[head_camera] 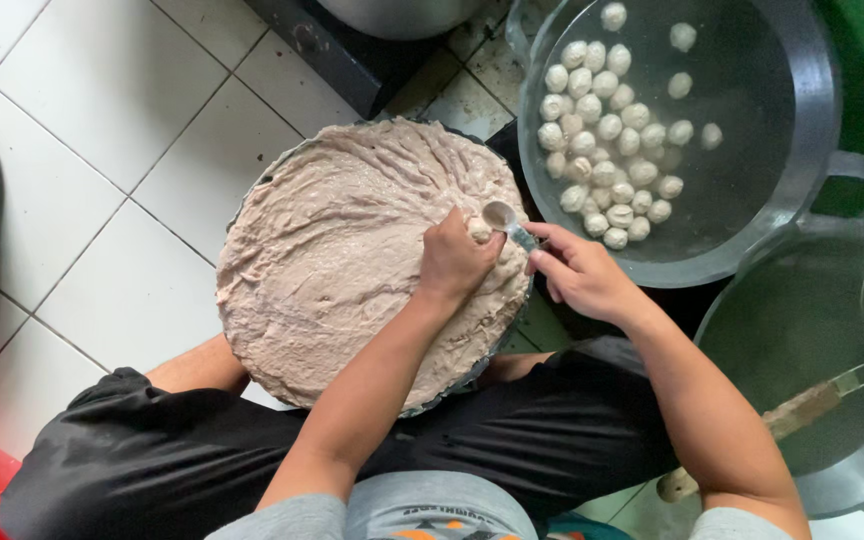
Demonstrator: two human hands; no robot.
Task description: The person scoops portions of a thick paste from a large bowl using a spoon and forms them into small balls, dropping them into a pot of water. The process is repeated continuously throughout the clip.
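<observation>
Head view, from left to right: we see a wide basin of soft, sticky pinkish meat paste on the tiled floor. Our left hand is clenched on a squeezed-out ball of paste; our right hand pinches a metal spoon by its handle. Formed meatballs float in the water pan beyond. We judge the paste yielding, best scooped gently.

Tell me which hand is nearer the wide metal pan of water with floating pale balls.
Right. The right hand, holding a metal spoon, lies beside the pan's rim; the left hand is farther, over the paste basin.
</observation>
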